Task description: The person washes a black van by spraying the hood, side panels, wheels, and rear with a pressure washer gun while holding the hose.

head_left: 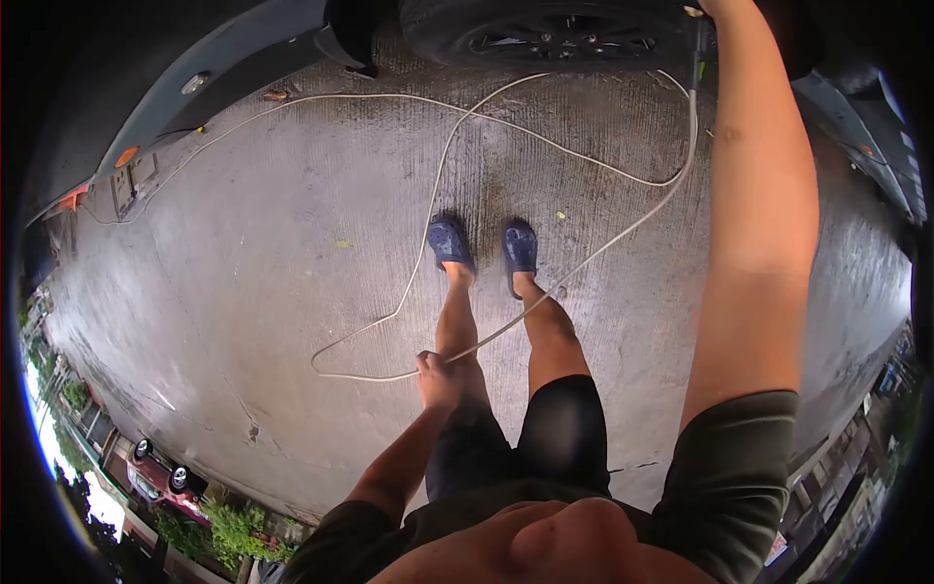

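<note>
My left hand (437, 381) is closed around a thin whitish hose (370, 378) in front of my left leg. From there the hose rises to the right, up to a dark handle (697, 68), which looks like that of a spray gun. At the top edge my right hand (710, 8) grips this handle, beside the car wheel (564, 39). Most of that hand and the far end of the tool are cut off or hidden. More of the hose loops and crosses itself on the concrete ground (292, 243).
A dark car body (214, 88) curves along the upper left, its wheel at the top. The ground looks wet. My feet in blue clogs (520, 245) stand near the hose loops. A red car (161, 482) and green plants (229, 530) show at the lower left.
</note>
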### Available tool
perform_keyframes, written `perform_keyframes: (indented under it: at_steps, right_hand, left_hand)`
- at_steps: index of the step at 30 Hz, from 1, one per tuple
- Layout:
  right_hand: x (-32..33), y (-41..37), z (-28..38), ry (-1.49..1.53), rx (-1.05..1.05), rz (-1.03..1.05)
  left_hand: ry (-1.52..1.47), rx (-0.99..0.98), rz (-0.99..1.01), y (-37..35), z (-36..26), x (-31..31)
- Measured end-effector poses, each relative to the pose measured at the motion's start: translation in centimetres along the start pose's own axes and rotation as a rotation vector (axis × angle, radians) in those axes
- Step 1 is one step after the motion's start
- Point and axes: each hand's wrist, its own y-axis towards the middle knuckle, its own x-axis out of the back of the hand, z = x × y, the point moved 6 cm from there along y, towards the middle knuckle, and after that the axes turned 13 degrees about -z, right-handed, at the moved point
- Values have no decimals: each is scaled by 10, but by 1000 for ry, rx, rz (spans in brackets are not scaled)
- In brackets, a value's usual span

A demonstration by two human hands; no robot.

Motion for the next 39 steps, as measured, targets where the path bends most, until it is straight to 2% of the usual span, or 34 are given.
perform_keyframes:
  at_steps: [3, 4, 7, 8, 9, 10, 12, 13, 15, 17, 21, 23, 26, 29, 31, 32, 33, 34, 37, 39]
  right_hand:
    - [52, 38, -55, -117, -10, -236]
    - [62, 61, -78, -126, 70, -301]
    - [77, 59, -111, -35, 317, -549]
    - [73, 52, -119, 7, 278, -524]
    - [72, 49, -121, -120, 281, -445]
    - [64, 34, -116, -56, 315, -296]
    - [45, -9, -93, 94, 477, -221]
    - [38, -30, -85, 193, 632, -231]
    - [32, -73, -70, 195, 586, -102]
    - [22, -87, -85, 412, 553, -105]
    - [41, -63, -174, 341, 194, -418]
    - [55, -58, -223, 516, 180, -698]
    - [73, -65, -242, 534, 208, -860]
    - [70, -63, -228, 534, 170, -707]
    - [63, -63, -201, 511, 200, -519]
    - [59, -66, -182, 486, 298, -550]
    - [51, -71, -167, 549, 336, -388]
    - [57, -81, -139, 496, 283, -237]
    - [42, -93, -116, 466, 636, -254]
    - [45, -84, -115, 481, 563, -209]
  left_hand:
    - [33, -242, -43, 13, -13, -12]
    - [43, -238, -9, 18, -15, -15]
    - [61, -229, 63, 28, -32, -26]
    - [73, -237, 80, 29, -33, -30]
    - [88, -245, 98, 30, -33, -32]
    - [117, -241, 122, 29, -35, -32]
    - [164, -228, 151, 31, -50, -29]
    - [188, -246, 146, 33, -55, -32]
    - [240, -281, 145, 32, -62, -36]
    - [259, -270, 157, 33, -72, -36]
    - [336, -269, 160, 33, -83, -40]
    - [334, -299, 157, 33, -81, -47]
    - [341, -327, 192, 33, -88, -49]
    - [409, -298, 302, 40, -105, -38]
    - [443, -295, 332, 40, -106, -32]
    - [446, -314, 318, 42, -104, -31]
    - [447, -332, 308, 42, -102, -32]
    - [453, -333, 311, 44, -98, -34]
    - [472, -335, 323, 42, -95, -38]
    - [496, -337, 325, 38, -100, -37]
